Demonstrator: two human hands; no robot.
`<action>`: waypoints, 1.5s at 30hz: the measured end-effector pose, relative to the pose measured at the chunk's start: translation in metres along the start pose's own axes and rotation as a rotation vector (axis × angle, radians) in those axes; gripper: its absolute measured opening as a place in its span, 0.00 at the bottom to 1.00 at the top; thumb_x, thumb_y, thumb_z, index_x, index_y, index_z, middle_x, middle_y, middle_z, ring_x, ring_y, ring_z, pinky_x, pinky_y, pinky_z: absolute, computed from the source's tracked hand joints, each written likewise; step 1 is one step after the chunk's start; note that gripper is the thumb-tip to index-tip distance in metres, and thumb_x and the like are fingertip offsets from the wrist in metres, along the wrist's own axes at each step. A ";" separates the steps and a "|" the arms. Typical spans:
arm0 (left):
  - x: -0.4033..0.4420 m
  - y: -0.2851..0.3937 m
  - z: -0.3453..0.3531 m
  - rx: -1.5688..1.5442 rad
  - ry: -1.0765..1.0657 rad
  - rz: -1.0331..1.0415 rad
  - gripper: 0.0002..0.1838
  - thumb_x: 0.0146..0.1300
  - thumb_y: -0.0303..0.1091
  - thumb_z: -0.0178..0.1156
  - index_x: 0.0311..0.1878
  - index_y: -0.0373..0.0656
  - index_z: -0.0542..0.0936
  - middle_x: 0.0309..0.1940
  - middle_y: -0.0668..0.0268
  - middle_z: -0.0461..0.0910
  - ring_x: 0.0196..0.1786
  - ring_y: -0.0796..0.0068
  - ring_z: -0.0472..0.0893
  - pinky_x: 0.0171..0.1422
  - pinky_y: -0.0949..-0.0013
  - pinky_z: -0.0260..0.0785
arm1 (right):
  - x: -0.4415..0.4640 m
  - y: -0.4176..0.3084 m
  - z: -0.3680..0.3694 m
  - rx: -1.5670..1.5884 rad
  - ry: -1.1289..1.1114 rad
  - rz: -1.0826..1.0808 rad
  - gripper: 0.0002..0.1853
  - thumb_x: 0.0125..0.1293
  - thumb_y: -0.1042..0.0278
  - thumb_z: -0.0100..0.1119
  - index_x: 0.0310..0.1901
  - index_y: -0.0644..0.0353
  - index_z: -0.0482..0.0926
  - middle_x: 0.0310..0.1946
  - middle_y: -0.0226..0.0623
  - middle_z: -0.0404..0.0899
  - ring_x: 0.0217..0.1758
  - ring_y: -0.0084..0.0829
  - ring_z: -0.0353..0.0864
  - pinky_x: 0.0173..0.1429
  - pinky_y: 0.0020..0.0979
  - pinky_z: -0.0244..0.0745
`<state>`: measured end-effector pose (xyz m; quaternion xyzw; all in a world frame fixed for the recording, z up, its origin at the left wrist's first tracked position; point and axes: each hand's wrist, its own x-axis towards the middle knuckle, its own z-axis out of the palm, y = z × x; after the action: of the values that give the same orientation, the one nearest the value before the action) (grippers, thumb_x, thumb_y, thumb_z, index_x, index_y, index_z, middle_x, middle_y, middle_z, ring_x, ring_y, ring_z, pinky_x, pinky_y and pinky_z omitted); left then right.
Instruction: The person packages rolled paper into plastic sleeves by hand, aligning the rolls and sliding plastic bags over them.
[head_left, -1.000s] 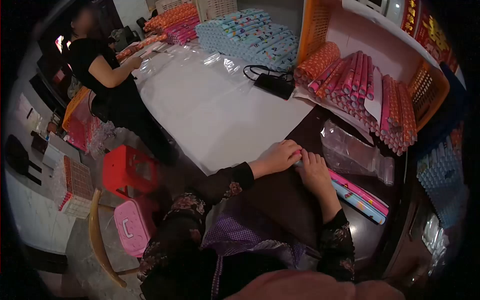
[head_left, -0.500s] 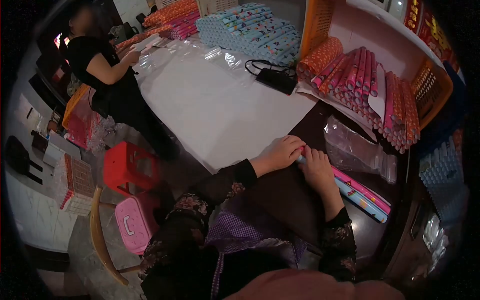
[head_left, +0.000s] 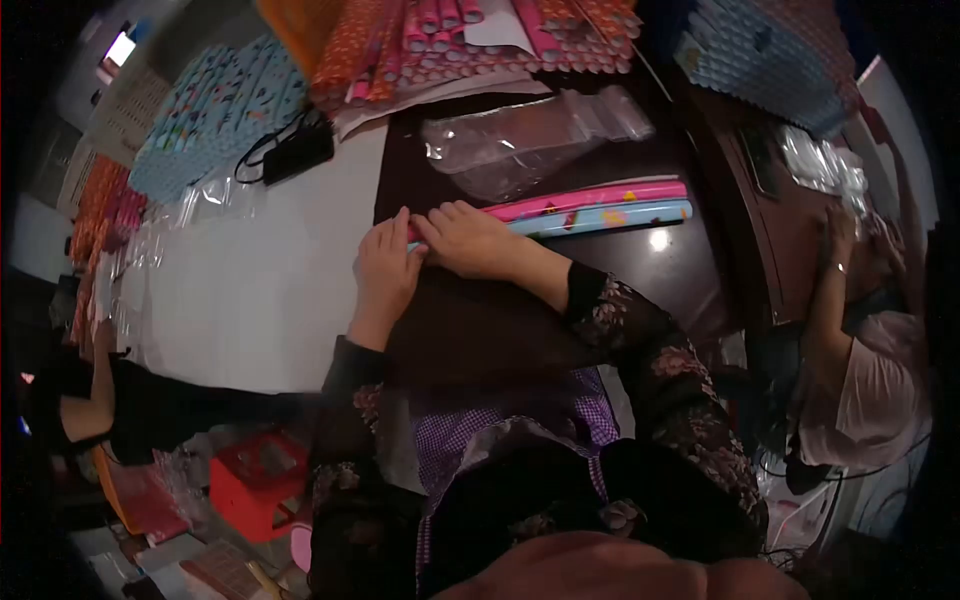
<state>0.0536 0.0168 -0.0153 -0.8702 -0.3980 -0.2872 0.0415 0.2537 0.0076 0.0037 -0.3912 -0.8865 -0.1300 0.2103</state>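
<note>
A pink roll (head_left: 600, 194) and a light blue roll (head_left: 610, 217) lie side by side on the dark table, pointing right. Closed around their left ends are my left hand (head_left: 388, 265) and my right hand (head_left: 468, 240), with fingertips close together. Only a bit of pink and blue shows between the fingers. Just beyond the rolls lies a clear plastic sleeve (head_left: 520, 140). White sheeting (head_left: 250, 290) covers the table to the left of my hands.
Stacked orange and pink rolls (head_left: 470, 50) stand at the back, blue rolls (head_left: 220, 115) at back left, more blue rolls (head_left: 765, 60) at back right. A black box (head_left: 298, 152) with a cable lies on the sheeting. One person is at left, another at right beside plastic packets (head_left: 825, 160).
The view has swung to the right, bringing a second person and the right-hand table into sight. Both hands remain at the left ends of the rolls.
</note>
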 end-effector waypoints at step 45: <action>0.003 -0.045 0.017 -0.193 -0.093 0.125 0.27 0.66 0.49 0.60 0.65 0.46 0.75 0.57 0.63 0.75 0.60 0.57 0.71 0.64 0.55 0.62 | -0.134 0.093 -0.058 0.008 -0.158 0.285 0.34 0.64 0.42 0.57 0.61 0.64 0.71 0.56 0.47 0.74 0.59 0.48 0.72 0.62 0.46 0.68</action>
<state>0.0305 0.0547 -0.0346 -0.9057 -0.3151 -0.2805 -0.0433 0.4201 -0.0400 -0.0030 -0.5213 -0.8362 -0.0643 0.1578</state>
